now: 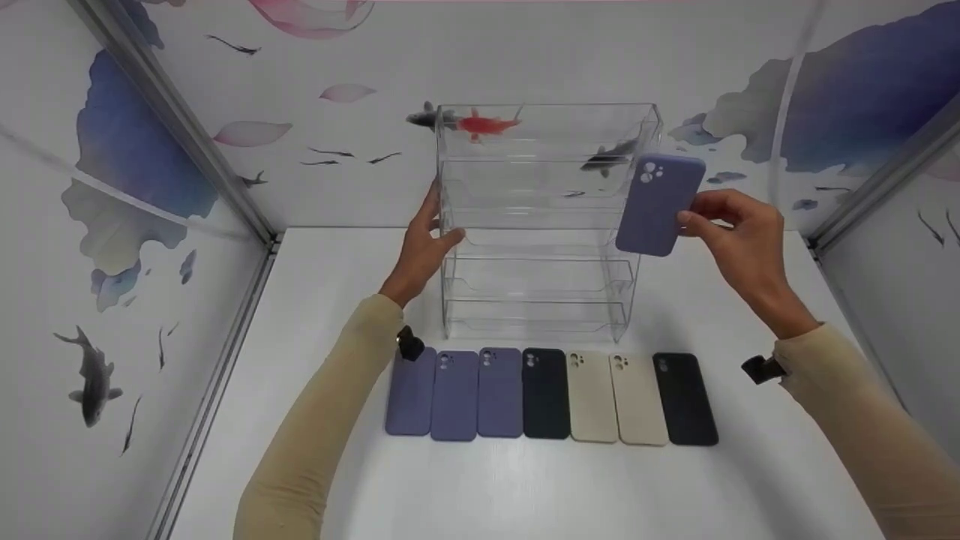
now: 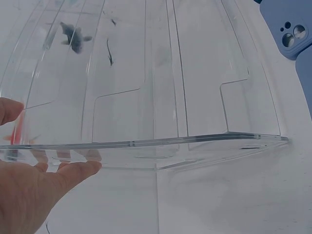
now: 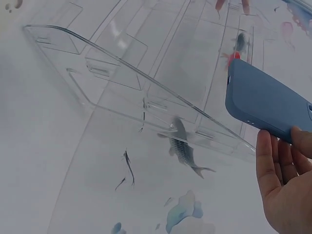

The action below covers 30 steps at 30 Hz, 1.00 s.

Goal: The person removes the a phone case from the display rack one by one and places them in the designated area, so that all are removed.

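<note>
A purple phone case point(image 1: 660, 204) hangs tilted at the right front of a clear acrylic shelf rack point(image 1: 536, 301), its camera cutouts at the top. My right hand point(image 1: 742, 236) pinches the case by its right edge, between thumb and fingers. In the right wrist view the same case point(image 3: 268, 100) looks blue-grey, with the fingertips at its lower edge. On the rack's left side, my left hand point(image 1: 426, 251) grips the side panel, thumb at the front edge and fingers along the outside. The left wrist view shows fingers point(image 2: 80, 169) against the clear panel.
In front of the rack lies a row of phone cases: three purple point(image 1: 454, 397), one dark point(image 1: 546, 397), two cream point(image 1: 592, 401) and a black one point(image 1: 686, 401) at the right end. Printed walls point(image 1: 360, 187) with metal corner posts enclose the white table point(image 1: 510, 487).
</note>
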Available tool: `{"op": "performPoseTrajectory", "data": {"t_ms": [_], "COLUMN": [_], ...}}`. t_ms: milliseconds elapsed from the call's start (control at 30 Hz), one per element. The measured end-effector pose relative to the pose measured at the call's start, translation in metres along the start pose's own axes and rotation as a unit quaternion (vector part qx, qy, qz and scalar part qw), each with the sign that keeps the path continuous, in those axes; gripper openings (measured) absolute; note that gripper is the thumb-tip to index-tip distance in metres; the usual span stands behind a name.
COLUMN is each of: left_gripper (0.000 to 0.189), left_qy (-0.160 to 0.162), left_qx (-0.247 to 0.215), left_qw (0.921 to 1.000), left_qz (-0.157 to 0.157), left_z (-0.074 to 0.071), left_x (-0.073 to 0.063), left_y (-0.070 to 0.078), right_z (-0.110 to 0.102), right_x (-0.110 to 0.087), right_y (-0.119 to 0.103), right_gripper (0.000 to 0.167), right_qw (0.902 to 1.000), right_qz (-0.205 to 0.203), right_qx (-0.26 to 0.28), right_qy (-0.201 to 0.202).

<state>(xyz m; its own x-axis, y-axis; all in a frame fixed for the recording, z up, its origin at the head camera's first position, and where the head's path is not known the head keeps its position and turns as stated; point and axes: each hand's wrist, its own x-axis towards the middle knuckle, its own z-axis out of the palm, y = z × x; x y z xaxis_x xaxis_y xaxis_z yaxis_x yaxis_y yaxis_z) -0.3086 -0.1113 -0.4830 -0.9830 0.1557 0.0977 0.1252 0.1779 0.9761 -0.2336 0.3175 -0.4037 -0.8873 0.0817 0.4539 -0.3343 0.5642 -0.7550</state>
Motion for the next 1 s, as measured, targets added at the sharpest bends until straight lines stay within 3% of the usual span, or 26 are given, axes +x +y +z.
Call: {"op": "performPoseTrajectory", "data": {"t_ms": [333,567,800,1000], "left_gripper": [0.090,0.090,0.089,0.090], "left_qy": [-0.002,-0.003,-0.008,-0.006], "left_qx": [-0.008,-0.015,-0.020,-0.009], "left_qw": [0.9999,0.9999,0.9997,0.9999], "left_qz": [-0.008,-0.004,-0.008,-0.009], "left_z": [0.001,0.001,0.000,0.001], "left_x": [-0.006,-0.008,-0.016,-0.016], "left_y": [0.015,0.016,0.030,0.032], "right_z": [-0.005,-0.006,-0.008,-0.009], "right_x": [-0.018,-0.028,-0.037,-0.046], "right_y": [0.017,0.032,0.049,0.068], "right_gripper": [0.021,0.024,0.024,0.024], "right_qw": [0.9996,0.9985,0.9976,0.9976], "right_qz": [0.017,0.035,0.047,0.047], "right_qx": [-0.012,-0.026,-0.028,-0.008], "right_qy": [-0.018,-0.034,-0.042,-0.050]}}
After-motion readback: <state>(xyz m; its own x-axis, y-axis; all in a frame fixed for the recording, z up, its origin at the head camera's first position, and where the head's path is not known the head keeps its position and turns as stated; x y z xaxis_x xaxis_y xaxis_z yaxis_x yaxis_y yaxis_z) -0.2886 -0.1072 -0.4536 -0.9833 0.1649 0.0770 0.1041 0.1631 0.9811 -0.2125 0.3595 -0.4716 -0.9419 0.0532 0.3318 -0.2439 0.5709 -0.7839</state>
